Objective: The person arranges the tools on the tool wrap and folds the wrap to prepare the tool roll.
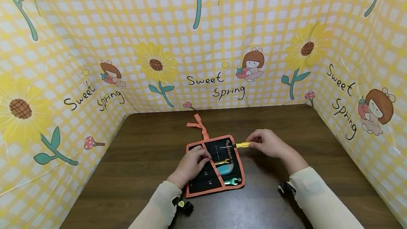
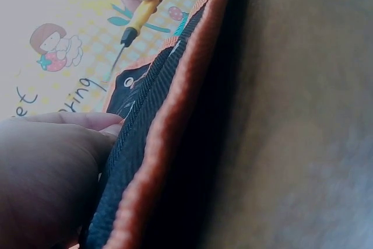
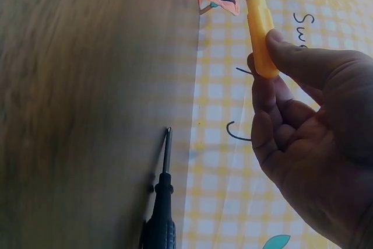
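My right hand pinches the yellow handle of a screwdriver between thumb and fingers. Its thin shaft points left over the upper right part of a black tool pouch with orange trim. In the right wrist view the yellow handle sits at the fingertips, the other fingers curled below. My left hand lies over the pouch, thumb and forefinger pinching the orange pocket edge. Out of the pocket stick a yellow wrench, a turquoise rounded handle and a green wrench.
An orange tie strap runs from the pouch's far edge over the dark wooden table. A black-handled screwdriver shows low in the right wrist view. Checkered cloth walls the table at back and sides.
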`<state>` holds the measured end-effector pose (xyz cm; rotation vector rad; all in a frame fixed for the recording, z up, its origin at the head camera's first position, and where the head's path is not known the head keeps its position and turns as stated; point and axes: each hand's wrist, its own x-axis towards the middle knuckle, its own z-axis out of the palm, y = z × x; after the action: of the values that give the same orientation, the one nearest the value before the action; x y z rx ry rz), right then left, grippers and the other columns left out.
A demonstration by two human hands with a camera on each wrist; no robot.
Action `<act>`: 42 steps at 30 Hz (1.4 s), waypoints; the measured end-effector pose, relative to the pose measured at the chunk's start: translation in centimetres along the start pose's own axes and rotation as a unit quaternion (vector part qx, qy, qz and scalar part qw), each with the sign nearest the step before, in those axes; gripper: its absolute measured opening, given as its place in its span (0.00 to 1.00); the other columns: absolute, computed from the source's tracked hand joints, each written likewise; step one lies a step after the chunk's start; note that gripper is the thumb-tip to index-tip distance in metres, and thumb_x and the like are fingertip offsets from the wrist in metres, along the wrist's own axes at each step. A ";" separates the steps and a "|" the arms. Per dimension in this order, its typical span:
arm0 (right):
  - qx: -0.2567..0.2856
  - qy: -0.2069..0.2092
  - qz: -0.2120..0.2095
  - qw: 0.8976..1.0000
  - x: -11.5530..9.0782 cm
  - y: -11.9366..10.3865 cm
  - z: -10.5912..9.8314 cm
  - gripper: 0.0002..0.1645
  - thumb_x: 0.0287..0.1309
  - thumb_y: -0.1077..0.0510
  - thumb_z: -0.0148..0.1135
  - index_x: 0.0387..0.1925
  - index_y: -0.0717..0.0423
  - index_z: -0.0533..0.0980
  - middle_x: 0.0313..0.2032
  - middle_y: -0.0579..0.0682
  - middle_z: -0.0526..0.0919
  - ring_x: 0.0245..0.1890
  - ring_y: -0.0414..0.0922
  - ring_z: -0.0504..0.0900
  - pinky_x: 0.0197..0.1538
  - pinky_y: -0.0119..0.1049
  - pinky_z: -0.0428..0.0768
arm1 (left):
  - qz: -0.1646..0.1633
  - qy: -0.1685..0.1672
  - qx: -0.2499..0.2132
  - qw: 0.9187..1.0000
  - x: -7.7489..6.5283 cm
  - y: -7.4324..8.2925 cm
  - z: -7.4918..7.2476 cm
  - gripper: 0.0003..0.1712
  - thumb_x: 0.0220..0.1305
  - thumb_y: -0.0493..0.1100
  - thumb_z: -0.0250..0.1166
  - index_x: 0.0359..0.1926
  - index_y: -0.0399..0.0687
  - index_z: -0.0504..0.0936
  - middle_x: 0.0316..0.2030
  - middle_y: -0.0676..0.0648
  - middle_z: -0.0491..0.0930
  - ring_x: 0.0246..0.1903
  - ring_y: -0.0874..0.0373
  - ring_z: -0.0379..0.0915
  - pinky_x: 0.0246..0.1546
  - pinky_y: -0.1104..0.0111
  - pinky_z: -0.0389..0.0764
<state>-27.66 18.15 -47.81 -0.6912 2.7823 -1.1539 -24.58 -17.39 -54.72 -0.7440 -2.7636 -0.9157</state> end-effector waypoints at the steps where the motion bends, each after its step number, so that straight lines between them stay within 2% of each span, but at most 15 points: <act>1: 0.002 -0.002 0.003 1.000 0.0 0.0 0.0 0.07 0.64 0.63 0.73 0.41 0.49 0.88 0.37 0.43 0.84 0.35 0.45 0.78 0.41 0.42 0.79 | 0.000 0.000 0.000 1.000 0.0 0.0 0.0 0.09 0.73 0.43 0.69 0.42 0.69 0.85 0.42 0.63 0.77 0.33 0.65 0.72 0.36 0.67 0.77; 14: 0.013 -0.006 0.011 1.000 0.7 -0.1 0.8 0.06 0.64 0.63 0.73 0.40 0.49 0.87 0.35 0.43 0.84 0.35 0.45 0.78 0.40 0.41 0.79 | -0.001 0.001 -0.005 1.000 0.0 0.0 0.0 0.09 0.73 0.44 0.69 0.42 0.70 0.85 0.43 0.62 0.77 0.34 0.65 0.72 0.35 0.67 0.77; 24: 0.020 -0.014 -0.003 1.000 1.1 -0.1 1.4 0.06 0.65 0.64 0.72 0.39 0.49 0.87 0.35 0.43 0.84 0.35 0.44 0.79 0.40 0.42 0.79 | -0.004 0.005 0.001 1.000 0.1 0.0 0.1 0.09 0.73 0.44 0.69 0.41 0.69 0.85 0.42 0.63 0.76 0.33 0.65 0.71 0.35 0.67 0.77; 36: 0.038 -0.030 0.013 0.999 1.4 -1.0 2.0 0.06 0.66 0.63 0.72 0.40 0.48 0.87 0.36 0.42 0.86 0.36 0.44 0.81 0.40 0.42 0.81 | -0.003 0.005 -0.001 1.000 0.0 0.1 0.0 0.07 0.73 0.44 0.69 0.41 0.67 0.85 0.41 0.63 0.76 0.33 0.65 0.71 0.36 0.67 0.77; 42: 0.036 -0.037 0.001 0.999 1.6 -1.0 2.5 0.06 0.66 0.64 0.71 0.40 0.50 0.87 0.36 0.43 0.86 0.36 0.43 0.81 0.40 0.41 0.81 | -0.001 0.009 0.000 1.000 0.0 0.1 0.0 0.07 0.73 0.44 0.69 0.41 0.68 0.85 0.42 0.64 0.76 0.33 0.65 0.72 0.36 0.67 0.77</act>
<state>-28.19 15.23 -48.70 -0.7082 2.6670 -1.1954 -24.55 -17.32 -54.72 -0.7292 -2.7504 -0.9196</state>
